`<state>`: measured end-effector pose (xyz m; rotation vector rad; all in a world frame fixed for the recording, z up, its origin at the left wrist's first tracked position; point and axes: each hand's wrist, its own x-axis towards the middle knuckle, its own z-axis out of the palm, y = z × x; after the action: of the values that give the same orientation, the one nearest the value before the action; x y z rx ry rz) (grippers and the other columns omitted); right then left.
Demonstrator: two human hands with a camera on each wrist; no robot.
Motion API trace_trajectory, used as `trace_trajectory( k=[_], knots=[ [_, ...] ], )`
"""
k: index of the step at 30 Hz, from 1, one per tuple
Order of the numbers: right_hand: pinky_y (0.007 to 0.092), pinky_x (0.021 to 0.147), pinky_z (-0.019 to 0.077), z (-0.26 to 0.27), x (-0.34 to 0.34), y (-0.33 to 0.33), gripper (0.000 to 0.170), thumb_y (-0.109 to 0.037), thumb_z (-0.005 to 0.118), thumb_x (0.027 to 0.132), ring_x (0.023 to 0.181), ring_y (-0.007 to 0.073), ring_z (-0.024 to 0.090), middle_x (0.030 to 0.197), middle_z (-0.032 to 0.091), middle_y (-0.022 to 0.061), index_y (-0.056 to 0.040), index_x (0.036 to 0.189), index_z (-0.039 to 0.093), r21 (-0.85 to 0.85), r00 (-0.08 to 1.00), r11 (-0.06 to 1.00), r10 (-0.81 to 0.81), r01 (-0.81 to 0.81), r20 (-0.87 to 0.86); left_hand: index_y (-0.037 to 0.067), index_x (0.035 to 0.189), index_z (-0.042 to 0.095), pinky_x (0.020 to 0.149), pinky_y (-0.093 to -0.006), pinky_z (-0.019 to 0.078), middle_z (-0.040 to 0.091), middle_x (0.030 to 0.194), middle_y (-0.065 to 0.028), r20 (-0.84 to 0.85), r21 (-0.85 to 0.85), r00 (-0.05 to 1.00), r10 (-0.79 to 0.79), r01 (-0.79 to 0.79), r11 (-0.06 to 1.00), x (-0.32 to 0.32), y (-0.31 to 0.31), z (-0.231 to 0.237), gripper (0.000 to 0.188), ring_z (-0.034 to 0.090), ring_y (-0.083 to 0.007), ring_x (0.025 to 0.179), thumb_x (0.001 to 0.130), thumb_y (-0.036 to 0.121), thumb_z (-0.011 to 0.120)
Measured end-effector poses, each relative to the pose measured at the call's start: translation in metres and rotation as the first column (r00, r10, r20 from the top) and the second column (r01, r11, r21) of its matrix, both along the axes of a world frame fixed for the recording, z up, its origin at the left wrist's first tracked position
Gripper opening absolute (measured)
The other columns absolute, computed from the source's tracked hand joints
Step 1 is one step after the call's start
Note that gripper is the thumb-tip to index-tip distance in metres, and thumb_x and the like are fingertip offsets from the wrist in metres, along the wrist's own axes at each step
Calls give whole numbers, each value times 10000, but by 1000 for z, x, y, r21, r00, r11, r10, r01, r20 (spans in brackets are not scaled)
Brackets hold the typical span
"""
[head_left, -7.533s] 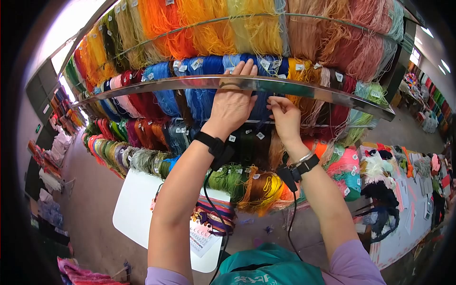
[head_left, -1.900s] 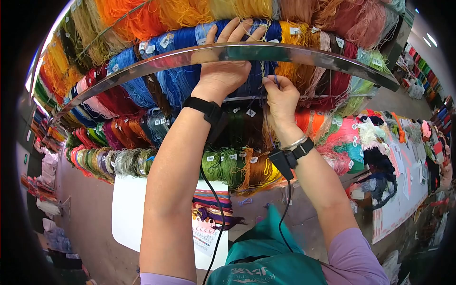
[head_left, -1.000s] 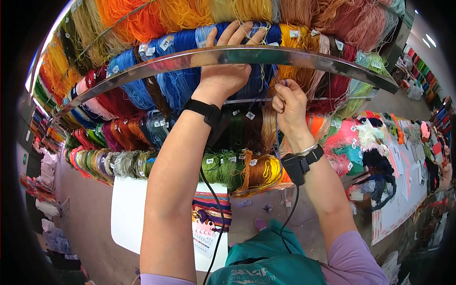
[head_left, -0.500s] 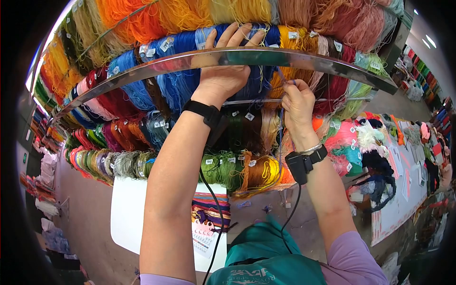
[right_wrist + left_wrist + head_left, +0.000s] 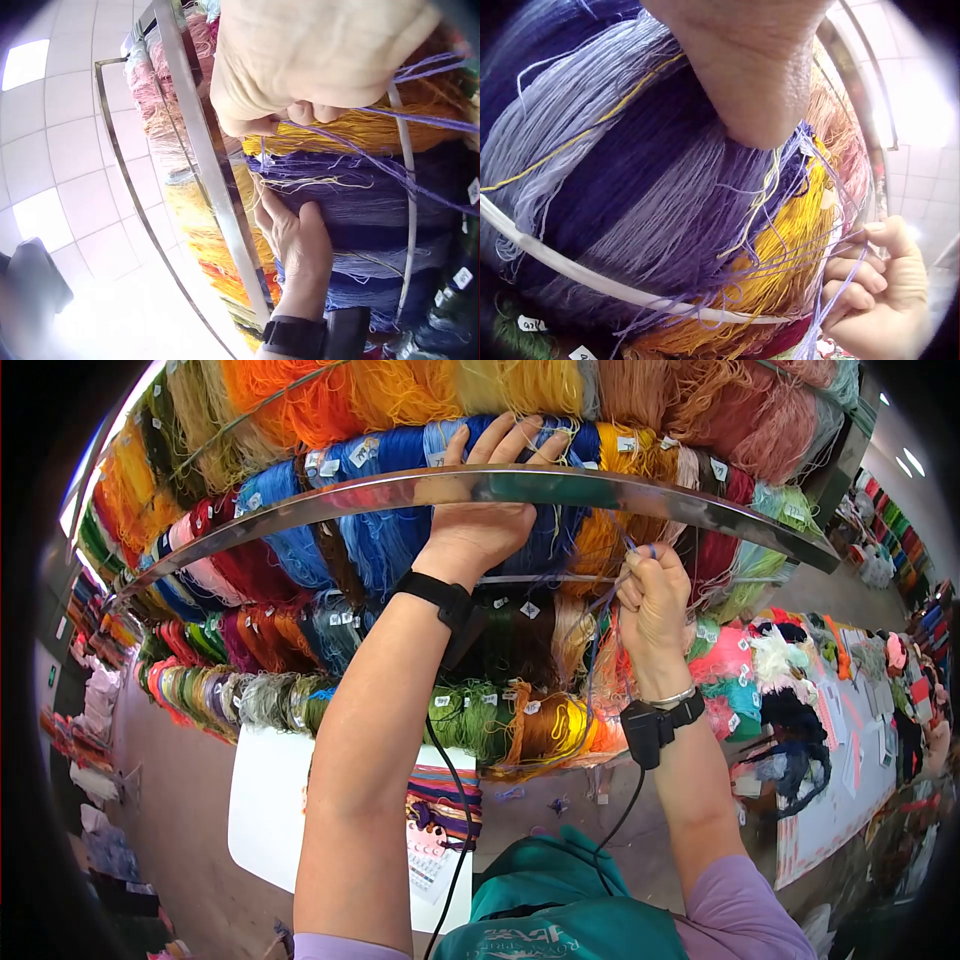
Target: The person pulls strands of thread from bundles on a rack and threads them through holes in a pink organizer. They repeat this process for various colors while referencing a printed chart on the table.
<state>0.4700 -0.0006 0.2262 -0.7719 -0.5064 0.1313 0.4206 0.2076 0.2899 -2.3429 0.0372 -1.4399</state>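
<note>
Left hand (image 5: 485, 530): rests with fingers spread and extended on a broad hank of blue-violet thread (image 5: 375, 206); set wide, pressing from the front. Right hand (image 5: 655, 600): pinches thin, loose violet thread strands (image 5: 427, 120) between thumb and forefinger, remaining fingers curled inward. Strand location: to the right of the blue-violet hank, stretched taut from it in front of a golden-yellow thread hank (image 5: 791, 247), with tails hanging below the right hand.

Obstruction: flat, polished metal bar (image 5: 330, 502). Crosses in front of the left hand, hiding its middle in the head view; passes just above the right fingertips. Second obstruction: narrow, pale rail (image 5: 568, 264), running across the lower part of the hanks.

Near the left fingertips: loose pale-yellow strands (image 5: 769, 187), lying over the blue-violet hank.

Above: row of bright orange thread hanks (image 5: 300, 410) and dusty-pink thread hanks (image 5: 725, 420). Below: leaf-green thread hanks (image 5: 465, 725) bearing small white paper tags.

Lower down, behind the left forearm: white tabletop (image 5: 265, 810), carrying a bundle of multicoloured striped thread (image 5: 440, 800). Far right: tangled black yarn (image 5: 800, 740), on a cluttered table.
</note>
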Motion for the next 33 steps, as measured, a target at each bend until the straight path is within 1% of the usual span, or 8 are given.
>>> trace_trajectory(
  k=[12, 19, 22, 26, 28, 29, 31, 33],
  knots=[
    [165, 463, 279, 5, -5, -11, 74, -123, 600, 973, 516, 11, 380, 706, 509, -44, -53, 994, 611, -158, 964, 953, 264, -260, 7, 327, 1454, 470, 1147, -494, 276, 475, 1444, -5, -8, -24, 1000, -14, 13, 1000, 1, -2, 2, 595, 408, -212, 1383, 880, 246, 604],
    [182, 473, 238, -4, -30, -38, 159, -179, 621, 980, 521, -14, 329, 670, 485, -98, -40, 1002, 694, -444, 967, 892, 184, -88, 178, 332, 1484, 422, 1169, -501, 246, 418, 1497, -11, -69, -51, 997, -20, 17, 999, -2, -4, 3, 688, 363, -226, 1414, 836, 223, 626],
    [291, 546, 391, -33, -54, -83, 175, -199, 602, 983, 578, 86, 476, 619, 515, -15, -48, 980, 691, -657, 821, 741, 283, 142, 496, 338, 1497, 406, 1175, -506, 234, 414, 1505, -20, -68, -51, 996, -56, 53, 997, -2, -3, 3, 712, 355, -234, 1420, 831, 209, 624],
    [436, 632, 488, -88, -86, -189, 216, -230, 565, 949, 618, 334, 584, 702, 574, 180, -50, 848, 629, -940, 517, 278, 785, 196, 340, 337, 1484, 430, 1163, -511, 253, 446, 1480, -25, -27, 0, 996, -87, 87, 996, -8, -10, 5, 694, 382, -209, 1407, 834, 181, 613],
    [472, 650, 523, -128, -96, -255, 198, -225, 562, 898, 673, 383, 634, 737, 635, 185, -70, 814, 652, -915, 410, -120, 910, 386, 54, 243, 1499, 421, 1147, -409, 291, 468, 1469, -79, -61, 69, 998, 18, -14, 998, -15, -15, 10, 659, 398, -231, 1391, 880, 285, 644],
    [479, 658, 536, -148, -104, -290, 183, -216, 563, 873, 705, 381, 659, 755, 657, 181, -82, 816, 673, -849, 376, -248, 924, 466, -64, 177, 1508, 416, 1130, -307, 328, 515, 1422, -120, -61, 112, 996, 63, -56, 992, -21, -21, 18, 672, 432, -232, 1361, 920, 368, 679],
    [478, 693, 559, -185, -126, -360, 178, -196, 565, 835, 785, 372, 697, 807, 699, 172, -93, 835, 710, -704, 417, -497, 856, 507, -305, 229, 1497, 421, 1170, -507, 245, 374, 1560, -61, -63, 71, 998, -25, 29, 997, -22, -18, 6, 669, 333, -258, 1446, 855, 228, 606],
    [476, 769, 568, -204, -159, -419, 243, -192, 555, 821, 878, 354, 717, 917, 731, 171, -64, 913, 740, -542, 521, -745, 663, 389, -537, 139, 1487, 416, 1176, -498, 237, 337, 1584, -93, -73, 63, 991, -111, 116, 991, -32, -18, -8, 655, 298, -286, 1465, 873, 272, 605]
  ],
)
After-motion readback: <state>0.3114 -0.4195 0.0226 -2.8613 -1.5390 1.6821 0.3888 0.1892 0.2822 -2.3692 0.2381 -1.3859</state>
